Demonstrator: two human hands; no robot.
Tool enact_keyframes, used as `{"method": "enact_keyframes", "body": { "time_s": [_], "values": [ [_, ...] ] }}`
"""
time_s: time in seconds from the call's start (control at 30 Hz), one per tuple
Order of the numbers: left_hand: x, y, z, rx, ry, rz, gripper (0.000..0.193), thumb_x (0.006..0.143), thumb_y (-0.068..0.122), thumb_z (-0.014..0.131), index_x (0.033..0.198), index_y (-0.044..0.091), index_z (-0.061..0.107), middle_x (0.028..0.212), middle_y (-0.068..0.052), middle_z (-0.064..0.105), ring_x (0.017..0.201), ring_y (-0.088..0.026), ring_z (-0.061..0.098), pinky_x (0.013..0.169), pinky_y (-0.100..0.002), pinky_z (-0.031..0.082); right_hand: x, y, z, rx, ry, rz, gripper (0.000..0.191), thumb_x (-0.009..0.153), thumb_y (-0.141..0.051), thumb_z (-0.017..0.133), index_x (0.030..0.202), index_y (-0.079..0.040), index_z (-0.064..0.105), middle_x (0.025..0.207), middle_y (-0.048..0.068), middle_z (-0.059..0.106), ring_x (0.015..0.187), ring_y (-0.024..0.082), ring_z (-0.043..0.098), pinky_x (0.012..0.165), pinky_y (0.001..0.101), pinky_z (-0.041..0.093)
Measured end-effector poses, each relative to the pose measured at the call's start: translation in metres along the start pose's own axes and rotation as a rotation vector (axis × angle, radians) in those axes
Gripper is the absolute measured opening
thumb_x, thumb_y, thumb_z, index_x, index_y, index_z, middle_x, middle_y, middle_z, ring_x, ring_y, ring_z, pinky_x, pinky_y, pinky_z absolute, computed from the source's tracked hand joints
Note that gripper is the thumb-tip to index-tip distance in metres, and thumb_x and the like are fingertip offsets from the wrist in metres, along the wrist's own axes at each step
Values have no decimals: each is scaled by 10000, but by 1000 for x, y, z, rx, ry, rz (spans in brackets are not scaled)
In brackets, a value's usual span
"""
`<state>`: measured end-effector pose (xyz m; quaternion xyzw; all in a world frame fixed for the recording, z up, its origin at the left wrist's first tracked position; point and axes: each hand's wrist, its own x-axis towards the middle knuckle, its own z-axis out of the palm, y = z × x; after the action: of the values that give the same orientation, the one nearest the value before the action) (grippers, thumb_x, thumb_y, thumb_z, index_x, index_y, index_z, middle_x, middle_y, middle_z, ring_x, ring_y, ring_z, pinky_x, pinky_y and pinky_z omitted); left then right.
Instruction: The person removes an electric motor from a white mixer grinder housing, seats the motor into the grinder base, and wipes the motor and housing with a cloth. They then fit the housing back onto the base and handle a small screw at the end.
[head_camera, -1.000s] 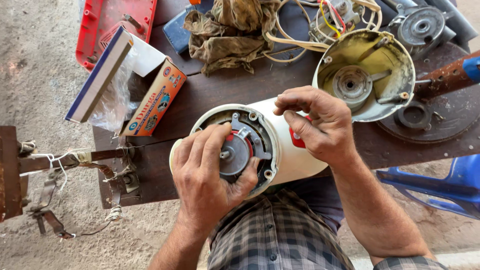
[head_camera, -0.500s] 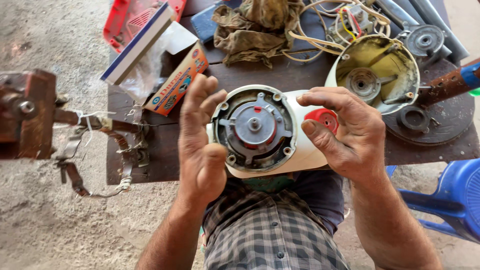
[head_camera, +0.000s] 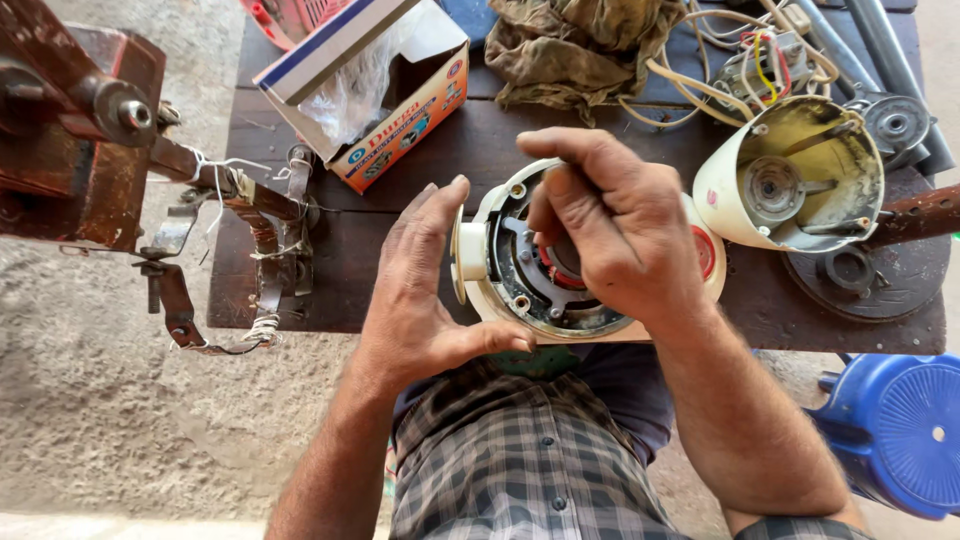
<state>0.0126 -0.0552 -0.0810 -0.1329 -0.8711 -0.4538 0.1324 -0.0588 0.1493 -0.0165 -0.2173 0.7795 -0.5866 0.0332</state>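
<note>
At the counter's (head_camera: 330, 300) near edge, the left hand (head_camera: 425, 290) cups the white motor housing (head_camera: 480, 250) at 9 o'clock, fingers spread. Right hand (head_camera: 610, 225) now reaches into its open face, fingertips curled inside; half a second ago it gripped the side and the grey rotor plate showed. Farther back sit a second housing (head_camera: 790, 180) at 2 o'clock and a box (head_camera: 400, 110) at 11.

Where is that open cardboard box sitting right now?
In the head view, the orange and white cardboard box lies open at the table's far left, beside the crumpled cloth and beyond the left hand.
</note>
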Motion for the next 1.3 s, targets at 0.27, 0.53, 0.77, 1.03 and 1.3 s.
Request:
{"method": "enact_keyframes", "body": {
  "time_s": [0.27, 0.53, 0.77, 1.03, 1.3],
  "values": [
    [-6, -13, 3, -48, -22, 0, 1344, 519, 665, 930, 1577, 38, 387, 1571, -238, 463, 1514, -432, 405, 1258, -524, 327, -12, -8, -5, -233, -35, -280, 142, 1065, -71, 640, 1198, -23, 656, 1005, 69, 706, 909, 166, 681, 831, 295, 566],
    [-41, -24, -8, -86, 13, -40, 1276, 554, 616, 943, 1567, 73, 388, 1587, -184, 476, 1525, -435, 366, 1268, -536, 296, -4, -56, -38, -1115, -408, -697, 251, 806, -202, 792, 976, -43, 699, 1009, 96, 694, 944, 290, 681, 815, 412, 556],
    [-48, -23, -12, -83, 28, -22, 1222, 593, 593, 948, 1562, 83, 406, 1590, -173, 470, 1537, -429, 352, 1289, -539, 285, 10, -66, -28, -1391, -641, -573, 265, 852, -365, 720, 831, -110, 654, 819, 40, 670, 842, 234, 693, 716, 386, 556],
    [-51, -28, -17, -80, 71, -24, 1212, 604, 574, 960, 1560, 84, 400, 1593, -179, 449, 1541, -446, 333, 1290, -550, 278, 9, -65, -26, -1615, -627, -109, 472, 894, -634, 589, 848, -169, 657, 826, -16, 677, 759, 162, 684, 705, 320, 541],
    [-62, -39, -17, -99, 102, -111, 1198, 594, 483, 996, 1565, 105, 406, 1602, -169, 436, 1549, -428, 309, 1258, -521, 312, 3, -59, -30, -1311, -597, -470, 292, 900, -375, 711, 886, -87, 669, 821, 55, 650, 830, 268, 690, 743, 412, 542]
  ]
}}
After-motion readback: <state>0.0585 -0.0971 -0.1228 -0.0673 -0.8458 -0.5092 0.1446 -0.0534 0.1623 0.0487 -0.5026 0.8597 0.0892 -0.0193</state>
